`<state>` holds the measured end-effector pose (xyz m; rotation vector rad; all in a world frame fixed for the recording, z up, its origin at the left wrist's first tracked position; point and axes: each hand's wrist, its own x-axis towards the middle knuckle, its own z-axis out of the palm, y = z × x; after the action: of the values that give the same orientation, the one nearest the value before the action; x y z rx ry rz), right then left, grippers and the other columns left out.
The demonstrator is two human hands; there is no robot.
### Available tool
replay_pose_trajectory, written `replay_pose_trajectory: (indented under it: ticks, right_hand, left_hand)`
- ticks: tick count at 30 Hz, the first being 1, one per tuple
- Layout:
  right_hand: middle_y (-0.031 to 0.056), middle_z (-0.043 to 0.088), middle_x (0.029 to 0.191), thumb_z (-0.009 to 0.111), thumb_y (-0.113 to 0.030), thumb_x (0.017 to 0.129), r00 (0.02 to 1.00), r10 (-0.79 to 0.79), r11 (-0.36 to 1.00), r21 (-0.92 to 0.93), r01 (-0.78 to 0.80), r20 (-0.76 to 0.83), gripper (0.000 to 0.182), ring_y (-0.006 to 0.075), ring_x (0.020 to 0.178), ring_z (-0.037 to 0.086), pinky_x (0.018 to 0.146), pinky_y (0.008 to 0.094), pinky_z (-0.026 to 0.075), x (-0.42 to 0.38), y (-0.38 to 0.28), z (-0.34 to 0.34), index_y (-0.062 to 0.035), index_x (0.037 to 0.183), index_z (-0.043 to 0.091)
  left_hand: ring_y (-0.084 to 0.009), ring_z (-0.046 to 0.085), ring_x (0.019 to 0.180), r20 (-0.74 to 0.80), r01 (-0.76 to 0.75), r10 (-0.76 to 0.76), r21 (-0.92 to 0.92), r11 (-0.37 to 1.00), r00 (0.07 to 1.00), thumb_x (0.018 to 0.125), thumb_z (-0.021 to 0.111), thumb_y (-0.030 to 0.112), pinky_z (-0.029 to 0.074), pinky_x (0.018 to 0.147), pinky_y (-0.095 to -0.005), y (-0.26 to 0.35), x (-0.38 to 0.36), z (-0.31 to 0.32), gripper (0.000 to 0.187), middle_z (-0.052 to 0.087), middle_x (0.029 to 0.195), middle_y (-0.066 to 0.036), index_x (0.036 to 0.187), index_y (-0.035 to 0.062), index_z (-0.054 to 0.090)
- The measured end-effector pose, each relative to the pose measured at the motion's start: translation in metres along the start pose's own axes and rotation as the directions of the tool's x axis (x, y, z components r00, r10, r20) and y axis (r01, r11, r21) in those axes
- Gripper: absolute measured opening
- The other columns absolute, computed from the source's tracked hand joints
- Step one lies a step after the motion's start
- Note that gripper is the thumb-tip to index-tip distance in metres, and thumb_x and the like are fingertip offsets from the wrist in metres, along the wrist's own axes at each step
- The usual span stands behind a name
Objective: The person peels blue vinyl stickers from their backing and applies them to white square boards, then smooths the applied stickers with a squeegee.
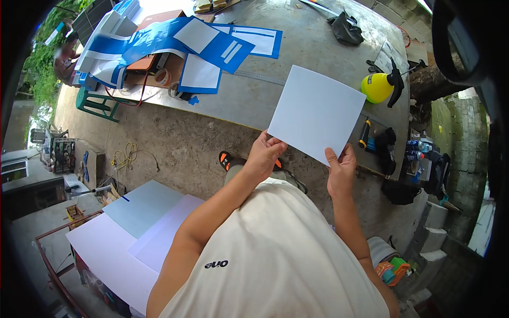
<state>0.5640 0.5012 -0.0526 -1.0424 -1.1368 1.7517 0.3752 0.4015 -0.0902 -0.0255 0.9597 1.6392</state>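
Observation:
A plain white square sheet [318, 111], stiff and flat, is held out in front of me over the table's near edge. My left hand [265, 153] pinches its lower left corner between thumb and fingers. On the lower right corner, my right hand [341, 167] has its thumb on top and its fingers beneath. A steel ruler [259, 78] lies on the table [313, 32], its right end close to the sheet's left edge. Right of the sheet stands a yellow spray bottle [376, 88] with a black trigger head. A yellow and black cutter [365, 132] lies near my right hand.
Blue and white printed sheets [212, 47] cover the table's left part. A black bag [345, 27] lies at the back. Large white boards [114, 249] rest behind me on the left. A green stool [98, 104] stands by the table, with a person [66, 61] beyond it.

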Motion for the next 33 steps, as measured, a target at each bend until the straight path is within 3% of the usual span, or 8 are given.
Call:
replay_pose_trajectory:
  ticks: [4, 8, 17, 21, 23, 25, 29, 33]
  right_hand:
    - [0.0004, 0.067, 0.101, 0.074, -0.007, 0.094, 1.0, -0.026, 0.998, -0.051, 0.025, -0.002, 0.02, 0.0078, 0.092, 0.06, 0.083, 0.025, 0.05, 0.021, 0.032, -0.024, -0.0047, 0.108, 0.061]
    - [0.0027, 0.067, 0.104, 0.065, -0.008, 0.099, 0.975, 0.2, 0.958, -0.191, -0.215, -0.093, 0.015, 0.0122, 0.089, 0.066, 0.074, 0.0307, 0.057, 0.06, 0.105, -0.087, -0.0045, 0.112, 0.059]
    - [0.0025, 0.068, 0.103, 0.062, -0.012, 0.101, 0.912, 0.356, 0.919, -0.104, -0.381, -0.203, 0.018, 0.0151, 0.084, 0.065, 0.068, 0.0331, 0.055, 0.125, 0.195, -0.164, -0.0072, 0.118, 0.061]
    - [0.004, 0.069, 0.1, 0.068, -0.016, 0.098, 0.924, 0.266, 0.862, -0.361, -0.355, -0.274, 0.022, 0.0154, 0.082, 0.066, 0.067, 0.0337, 0.054, 0.131, 0.206, -0.178, -0.0012, 0.113, 0.065]
    - [0.0063, 0.069, 0.098, 0.072, -0.017, 0.094, 0.952, 0.084, 0.631, -0.723, -0.28, -0.296, 0.023, 0.017, 0.08, 0.067, 0.069, 0.0348, 0.054, 0.133, 0.215, -0.186, 0.003, 0.106, 0.069]
    - [0.0176, 0.067, 0.105, 0.077, -0.02, 0.085, 0.958, -0.141, 0.338, -0.922, -0.191, -0.25, 0.029, 0.0358, 0.1, 0.064, 0.091, 0.0455, 0.05, 0.127, 0.206, -0.177, 0.0015, 0.102, 0.069]
    - [0.0175, 0.058, 0.111, 0.073, -0.013, 0.086, 0.843, -0.412, 0.246, -0.933, -0.264, -0.347, 0.033, 0.0381, 0.105, 0.059, 0.094, 0.0477, 0.047, 0.122, 0.191, -0.132, -0.0037, 0.115, 0.063]
    - [0.0165, 0.059, 0.108, 0.072, -0.011, 0.086, 0.903, -0.307, 0.203, -0.948, -0.246, -0.301, 0.031, 0.0358, 0.102, 0.06, 0.091, 0.0458, 0.048, 0.137, 0.181, -0.058, -0.0037, 0.115, 0.063]
  left_hand:
    - [-0.0173, 0.061, 0.109, -0.026, 0.044, -0.041, 0.13, 0.991, 0.999, 0.086, 0.065, -0.009, 0.05, 0.097, -0.0293, 0.004, 0.002, -0.018, 0.071, 0.06, 0.125, -0.012, 0.148, -0.0006, 0.032]
    - [-0.0182, 0.063, 0.104, -0.199, 0.002, 0.243, 0.777, 0.63, 0.949, 0.088, 0.064, 0.001, 0.051, 0.089, -0.0304, 0.0, 0.016, -0.11, 0.072, 0.065, 0.129, -0.015, 0.152, 0.0053, 0.033]
    - [-0.0115, 0.064, 0.087, -0.71, 0.265, 0.162, 0.45, 0.853, 0.686, 0.093, 0.068, 0.009, 0.05, 0.074, -0.0246, 0.041, -0.059, -0.257, 0.06, 0.069, 0.111, -0.009, 0.147, 0.0053, 0.041]
    - [-0.0106, 0.063, 0.087, -0.706, 0.18, 0.196, 0.421, 0.889, 0.68, 0.095, 0.066, 0.009, 0.05, 0.073, -0.0233, 0.072, -0.043, -0.254, 0.054, 0.069, 0.111, -0.009, 0.144, 0.0048, 0.045]
    - [-0.0111, 0.064, 0.091, -0.635, 0.124, 0.25, 0.483, 0.867, 0.731, 0.095, 0.067, 0.01, 0.052, 0.076, -0.0248, 0.096, -0.017, -0.248, 0.05, 0.069, 0.117, -0.01, 0.141, 0.004, 0.049]
    - [-0.0113, 0.064, 0.091, -0.577, 0.036, 0.275, 0.47, 0.882, 0.769, 0.095, 0.067, 0.01, 0.053, 0.077, -0.0251, 0.12, 0.017, -0.249, 0.05, 0.069, 0.117, -0.01, 0.142, 0.0042, 0.049]
    - [-0.0129, 0.063, 0.095, -0.461, -0.08, 0.349, 0.507, 0.858, 0.816, 0.097, 0.064, 0.012, 0.053, 0.082, -0.0278, 0.188, 0.106, -0.247, 0.048, 0.066, 0.121, -0.011, 0.141, 0.0044, 0.049]
    - [-0.0191, 0.057, 0.116, -0.377, -0.106, 0.329, 0.504, 0.857, 0.866, 0.098, 0.064, 0.019, 0.046, 0.101, -0.0344, 0.251, 0.209, -0.241, 0.049, 0.056, 0.138, -0.016, 0.142, 0.0072, 0.05]
